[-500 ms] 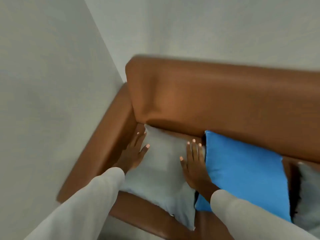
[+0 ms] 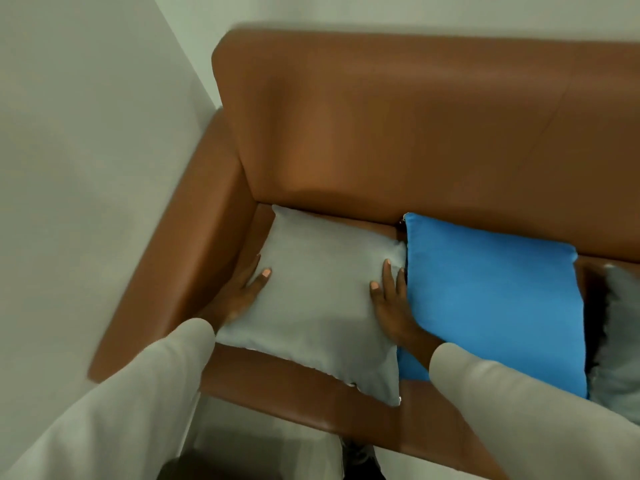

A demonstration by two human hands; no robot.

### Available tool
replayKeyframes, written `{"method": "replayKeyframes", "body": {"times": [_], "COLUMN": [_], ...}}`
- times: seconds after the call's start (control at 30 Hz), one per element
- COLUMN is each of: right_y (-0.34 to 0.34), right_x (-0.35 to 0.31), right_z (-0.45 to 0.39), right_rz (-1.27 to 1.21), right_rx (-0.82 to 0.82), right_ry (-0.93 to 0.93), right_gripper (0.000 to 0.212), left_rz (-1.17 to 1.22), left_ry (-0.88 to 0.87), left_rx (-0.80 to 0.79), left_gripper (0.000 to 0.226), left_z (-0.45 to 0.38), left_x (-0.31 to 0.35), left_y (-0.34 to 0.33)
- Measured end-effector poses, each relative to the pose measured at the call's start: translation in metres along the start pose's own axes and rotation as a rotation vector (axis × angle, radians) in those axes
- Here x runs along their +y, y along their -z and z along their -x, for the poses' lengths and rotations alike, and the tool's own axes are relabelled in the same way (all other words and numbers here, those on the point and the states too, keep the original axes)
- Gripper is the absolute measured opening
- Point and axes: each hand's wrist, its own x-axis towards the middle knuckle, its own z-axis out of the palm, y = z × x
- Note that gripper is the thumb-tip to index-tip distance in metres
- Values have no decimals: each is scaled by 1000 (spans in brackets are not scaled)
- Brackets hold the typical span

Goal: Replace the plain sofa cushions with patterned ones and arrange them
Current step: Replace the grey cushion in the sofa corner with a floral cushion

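Note:
A plain light grey cushion (image 2: 322, 299) lies flat on the seat of a brown leather sofa (image 2: 398, 126), in its left corner. My left hand (image 2: 242, 292) holds the cushion's left edge, thumb on top and fingers tucked beneath. My right hand (image 2: 391, 299) grips its right edge, with fingers slipped between it and a plain blue cushion (image 2: 495, 299) lying beside it. Another grey cushion (image 2: 620, 341) shows partly at the right frame edge.
The sofa's left armrest (image 2: 180, 271) stands close against a pale wall (image 2: 86, 168). Its backrest rises behind the cushions. The front seat edge (image 2: 277, 382) runs below the cushions, with pale floor under it.
My hands have slid down the grey cushion's sides and their fingers now wrap its edges. The view has shifted so the sofa sits higher and larger.

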Motion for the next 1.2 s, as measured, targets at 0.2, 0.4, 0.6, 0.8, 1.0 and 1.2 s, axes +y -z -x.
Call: {"method": "replayKeyframes", "body": {"times": [0.2, 0.4, 0.6, 0.8, 1.0, 1.2], "right_y": [76, 120, 54, 16, 15, 8], "right_x": [-47, -88, -57, -50, -58, -98], "right_z": [1, -38, -85, -87, -98, -125], "right_rz": [-692, -910, -328, -433, -65, 740], "right_rx": [53, 210, 213, 608, 765, 661], "right_ry": [-145, -46, 122, 187, 351, 898], "right_gripper": [43, 53, 85, 55, 69, 61], "left_rz": [404, 701, 458, 468, 187, -627], "left_ry": [-41, -63, -142, -133, -293, -887], "left_rx": [-76, 61, 213, 460, 697, 716], "left_gripper": [34, 73, 89, 94, 71, 64], "left_z": [-15, -24, -74, -105, -105, -114], "left_x": [48, 101, 133, 121, 90, 106], "left_y": [66, 110, 26, 7, -8, -38]}}
